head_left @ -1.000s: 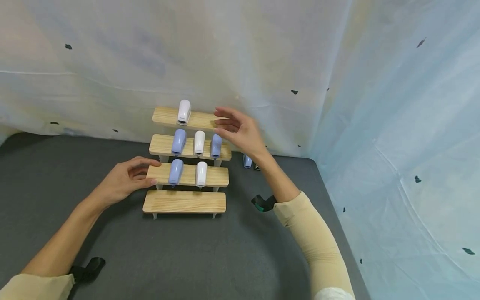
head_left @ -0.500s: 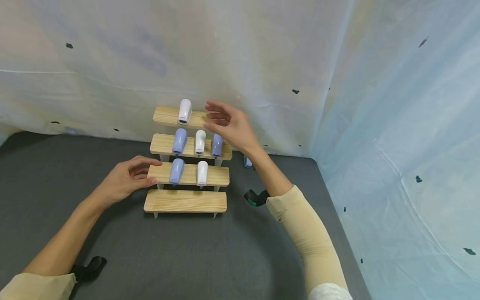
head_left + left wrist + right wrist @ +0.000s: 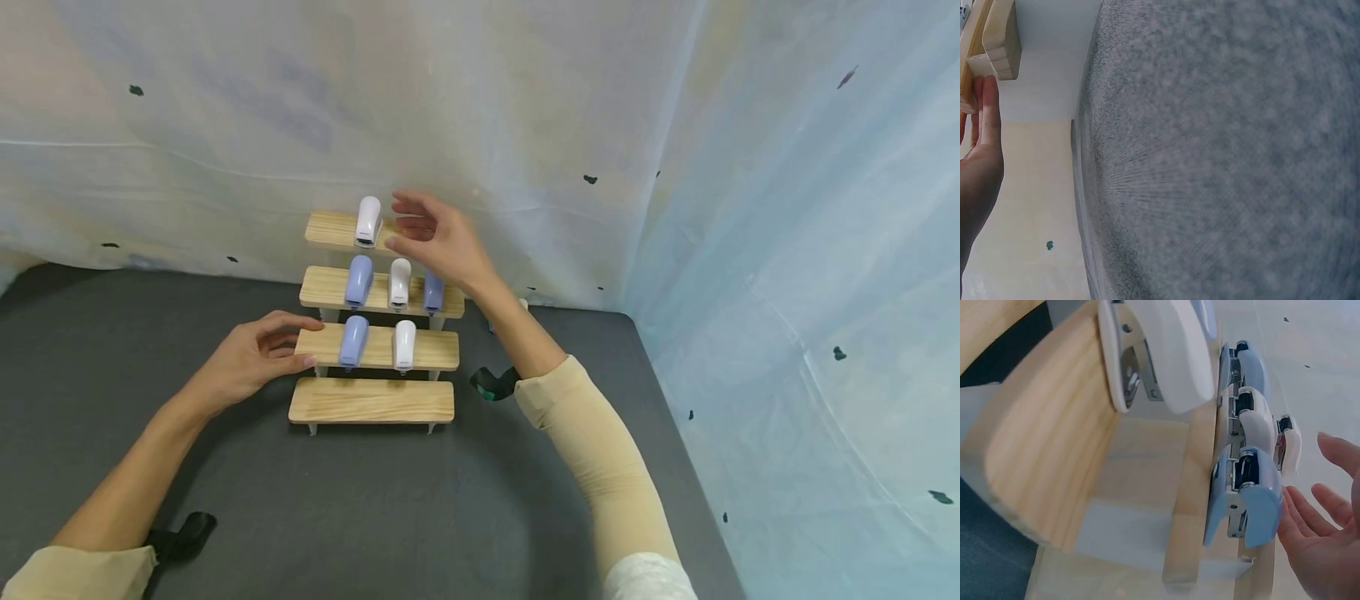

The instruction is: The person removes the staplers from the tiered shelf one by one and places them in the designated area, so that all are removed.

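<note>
A wooden tiered stand (image 3: 375, 403) bears several staplers. My left hand (image 3: 251, 354) holds the left end of its second-lowest board (image 3: 438, 352), fingers and thumb at the edge; in the left wrist view the fingertips (image 3: 990, 94) lie against the wood. My right hand (image 3: 446, 242) hovers over the right part of the top board (image 3: 330, 228), fingers loosely bent and nothing between them. Just left of its fingertips stands a white stapler (image 3: 368, 221). Below, a blue (image 3: 359, 281), a white (image 3: 399, 283) and another blue stapler (image 3: 433, 292) share one board.
The second-lowest board carries a blue (image 3: 353, 342) and a white stapler (image 3: 403, 345). Behind the stand hangs a pale curtain (image 3: 225, 125). Small objects on the dark table (image 3: 337, 517) are mostly hidden behind my right forearm.
My right hand has moved left along the top board, closer to the white stapler. The left hand keeps its hold on the board, and the staplers on the stand have stayed put.
</note>
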A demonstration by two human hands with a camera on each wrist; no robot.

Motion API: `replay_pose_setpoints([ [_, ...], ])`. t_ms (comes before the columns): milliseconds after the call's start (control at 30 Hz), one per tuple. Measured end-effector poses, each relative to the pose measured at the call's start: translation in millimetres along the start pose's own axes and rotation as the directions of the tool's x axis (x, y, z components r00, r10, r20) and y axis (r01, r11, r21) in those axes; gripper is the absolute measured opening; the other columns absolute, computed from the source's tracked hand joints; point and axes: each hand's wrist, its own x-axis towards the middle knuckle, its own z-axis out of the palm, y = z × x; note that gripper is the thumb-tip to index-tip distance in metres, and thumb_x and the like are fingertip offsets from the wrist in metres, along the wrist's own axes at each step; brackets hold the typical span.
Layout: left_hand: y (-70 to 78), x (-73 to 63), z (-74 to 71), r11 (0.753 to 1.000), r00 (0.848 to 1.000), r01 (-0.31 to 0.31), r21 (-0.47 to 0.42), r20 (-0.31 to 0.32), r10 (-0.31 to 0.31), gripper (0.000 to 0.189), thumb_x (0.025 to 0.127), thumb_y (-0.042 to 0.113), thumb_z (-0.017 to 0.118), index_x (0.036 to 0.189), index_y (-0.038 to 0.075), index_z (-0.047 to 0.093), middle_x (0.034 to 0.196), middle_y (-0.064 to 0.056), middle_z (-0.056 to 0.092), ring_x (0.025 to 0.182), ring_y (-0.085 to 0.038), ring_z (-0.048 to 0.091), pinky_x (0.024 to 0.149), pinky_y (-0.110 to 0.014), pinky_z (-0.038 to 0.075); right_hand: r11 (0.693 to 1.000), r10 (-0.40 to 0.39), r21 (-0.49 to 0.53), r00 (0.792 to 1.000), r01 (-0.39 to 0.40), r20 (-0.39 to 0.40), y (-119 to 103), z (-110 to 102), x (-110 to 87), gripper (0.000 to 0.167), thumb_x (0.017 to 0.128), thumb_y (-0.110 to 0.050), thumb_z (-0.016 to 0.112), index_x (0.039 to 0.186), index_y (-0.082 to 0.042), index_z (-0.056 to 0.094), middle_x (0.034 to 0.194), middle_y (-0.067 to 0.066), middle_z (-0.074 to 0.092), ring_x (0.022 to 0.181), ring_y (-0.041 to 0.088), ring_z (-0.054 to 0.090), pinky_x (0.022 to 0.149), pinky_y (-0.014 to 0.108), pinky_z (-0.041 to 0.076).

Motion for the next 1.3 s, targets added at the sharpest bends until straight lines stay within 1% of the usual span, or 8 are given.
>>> replay_pose_setpoints([
  [100, -0.1, -0.1, 0.5, 1.0, 1.0, 0.001, -0.011, 0.002, -0.001, 0.045, 0.094, 0.017, 0.072, 0.135, 0.006, 0.057, 0.137, -0.006, 0.05, 0.112, -0.001, 0.057, 0.081, -0.018, 0.054, 1.0, 0.002, -0.019, 1.0, -0.002, -0.003, 0.8, 1.7, 3.8, 0.06, 0.087, -0.009, 0.078, 0.141, -0.002, 0.052, 0.132, 0.016, 0.061, 0.116, 0.025, 0.062, 0.097, 0.024, 0.049],
  [333, 0.9, 0.2, 0.0, 1.0, 1.0, 0.004, 0.01, -0.007, -0.004, 0.045, 0.094, 0.018, 0.072, 0.134, 0.006, 0.058, 0.136, -0.009, 0.05, 0.111, 0.0, 0.056, 0.08, -0.017, 0.054, 0.995, 0.078, -0.066, 0.997, -0.077, 0.007, 0.3, 7.3, 11.4, 0.064, 0.086, -0.015, 0.08, 0.143, -0.007, 0.051, 0.132, 0.01, 0.062, 0.114, 0.02, 0.062, 0.095, 0.02, 0.049],
  [533, 2.3, 0.8, -1.0, 1.0, 1.0, 0.004, 0.028, -0.009, -0.004, 0.044, 0.093, 0.019, 0.073, 0.133, 0.006, 0.059, 0.134, -0.007, 0.05, 0.11, -0.001, 0.056, 0.081, -0.015, 0.053, 0.99, 0.091, -0.105, 0.996, -0.089, 0.011, 0.8, 11.3, 18.9, 0.065, 0.086, -0.018, 0.081, 0.143, -0.009, 0.052, 0.132, 0.009, 0.061, 0.112, 0.019, 0.062, 0.091, 0.02, 0.05],
  [733, 1.4, -0.4, -1.5, 1.0, 1.0, -0.002, 0.024, -0.01, 0.002, 0.044, 0.093, 0.018, 0.073, 0.133, 0.006, 0.059, 0.133, -0.006, 0.051, 0.111, -0.004, 0.056, 0.081, -0.016, 0.053, 0.984, 0.114, -0.144, 0.993, -0.107, 0.038, -0.1, 15.0, 25.0, 0.072, 0.083, -0.022, 0.084, 0.146, -0.01, 0.049, 0.138, 0.006, 0.058, 0.115, 0.016, 0.06, 0.092, 0.018, 0.048],
  [933, 1.3, -1.4, -1.9, 1.0, 1.0, -0.002, 0.024, -0.008, 0.003, 0.043, 0.094, 0.018, 0.072, 0.134, 0.007, 0.059, 0.134, -0.005, 0.05, 0.113, -0.005, 0.056, 0.082, -0.016, 0.053, 0.974, 0.151, -0.177, 0.987, -0.14, 0.052, -3.5, 17.9, 26.0, 0.078, 0.082, -0.027, 0.084, 0.148, -0.013, 0.046, 0.141, 0.002, 0.055, 0.116, 0.014, 0.058, 0.092, 0.017, 0.047],
  [1033, 1.7, -1.3, -1.6, 1.0, 1.0, -0.001, 0.026, -0.008, 0.001, 0.043, 0.094, 0.018, 0.072, 0.134, 0.007, 0.059, 0.134, -0.006, 0.05, 0.113, -0.005, 0.055, 0.081, -0.015, 0.053, 0.969, 0.155, -0.202, 0.986, -0.14, 0.058, -4.5, 17.9, 26.4, 0.078, 0.082, -0.029, 0.084, 0.148, -0.014, 0.046, 0.141, 0.001, 0.055, 0.116, 0.014, 0.058, 0.092, 0.017, 0.047],
  [1167, 1.3, -0.9, -0.6, 1.0, 1.0, -0.004, 0.02, -0.007, 0.004, 0.043, 0.094, 0.018, 0.072, 0.134, 0.007, 0.059, 0.133, -0.006, 0.05, 0.112, -0.003, 0.056, 0.082, -0.016, 0.053, 0.965, 0.145, -0.228, 0.988, -0.128, 0.06, -4.5, 17.2, 26.4, 0.074, 0.083, -0.028, 0.084, 0.147, -0.013, 0.049, 0.136, 0.003, 0.058, 0.114, 0.014, 0.059, 0.092, 0.018, 0.047],
  [1300, 0.9, -0.4, 0.5, 1.0, 1.0, -0.009, 0.011, -0.006, 0.009, 0.044, 0.094, 0.017, 0.072, 0.134, 0.006, 0.059, 0.133, -0.006, 0.051, 0.111, -0.002, 0.056, 0.081, -0.017, 0.054, 0.966, 0.148, -0.224, 0.988, -0.132, 0.055, -4.2, 16.8, 24.8, 0.072, 0.084, -0.026, 0.083, 0.146, -0.012, 0.05, 0.132, 0.005, 0.061, 0.114, 0.015, 0.06, 0.093, 0.018, 0.047],
])
